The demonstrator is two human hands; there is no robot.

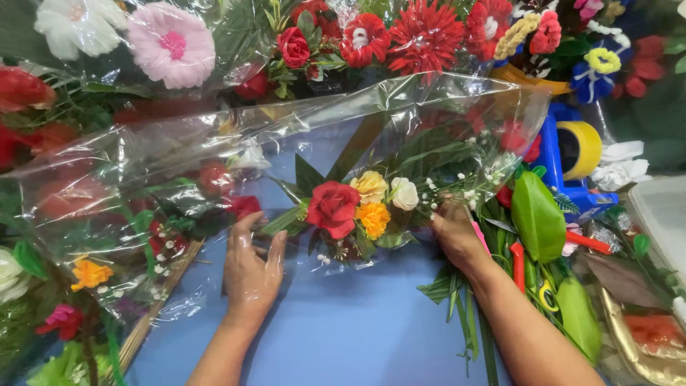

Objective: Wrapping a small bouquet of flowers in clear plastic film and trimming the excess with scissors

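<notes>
Head view: blue tabletop point(343, 336) ringed by artificial flowers, with a blue tape dispenser holding a yellow roll point(572, 154) at far right. Small bouquet of a red rose with yellow and cream blooms point(357, 204) lies centre, under a clear crinkled cellophane sheet point(286, 129). Left hand point(250, 275) rests flat, fingers spread, on the cellophane just left of the bouquet; right hand point(457, 236) closes on the wrap at its right edge.

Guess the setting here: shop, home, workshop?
Probably a florist's or flower-craft workbench. Wrapped bouquets crowd the blue table, both hands work a clear cellophane sheet around a small bouquet, and a tape dispenser stands by.
</notes>
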